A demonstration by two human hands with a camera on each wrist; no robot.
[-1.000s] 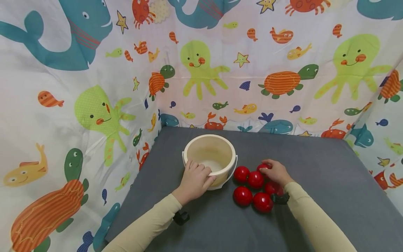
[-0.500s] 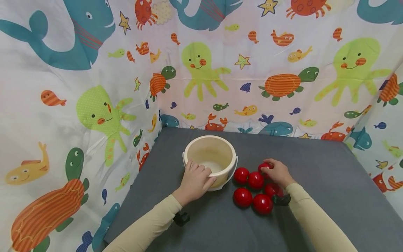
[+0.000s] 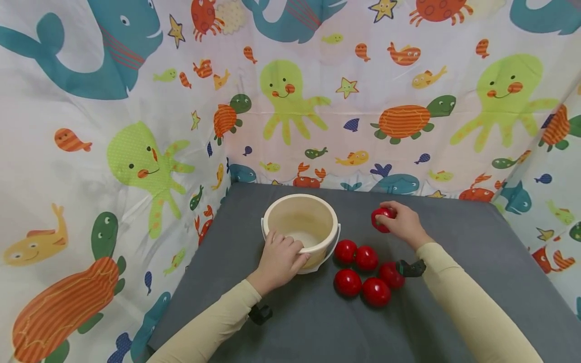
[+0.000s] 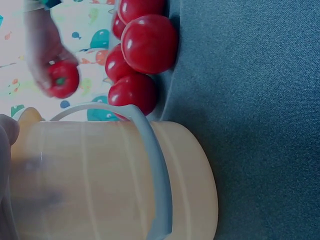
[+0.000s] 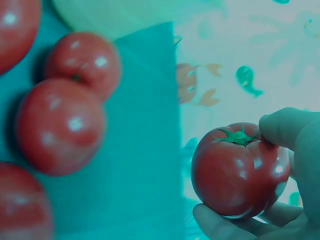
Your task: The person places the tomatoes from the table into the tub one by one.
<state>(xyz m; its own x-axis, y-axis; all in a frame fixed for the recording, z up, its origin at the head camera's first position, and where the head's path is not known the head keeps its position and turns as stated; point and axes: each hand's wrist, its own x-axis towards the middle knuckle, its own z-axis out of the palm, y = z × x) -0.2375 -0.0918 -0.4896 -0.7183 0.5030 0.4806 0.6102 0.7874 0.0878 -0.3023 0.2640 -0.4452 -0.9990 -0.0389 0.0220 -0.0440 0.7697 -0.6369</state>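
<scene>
A red tomato [image 5: 240,172] with a green stem top is pinched between the thumb and fingers of my right hand [image 3: 402,222]. In the head view this tomato [image 3: 381,220] is raised above the table, behind the other tomatoes. My left hand [image 3: 280,259] grips the near rim of a cream bucket [image 3: 301,201], fingers over the edge and thumb outside. Inside, the visible bottom of the bucket is bare. Its pale handle [image 4: 155,165] hangs down the side in the left wrist view. Several more tomatoes [image 3: 348,282] lie grouped on the table just right of the bucket.
A dark grey cloth [image 3: 454,282] covers the table. Behind and to the left hangs a white curtain [image 3: 317,141] printed with sea animals. A black strap [image 3: 410,268] is on the right wrist, close over the rightmost tomato [image 3: 391,275].
My right hand has lifted the tomato up off the group and away from the table. My left hand keeps its grip on the bucket rim, and the other tomatoes lie as before.
</scene>
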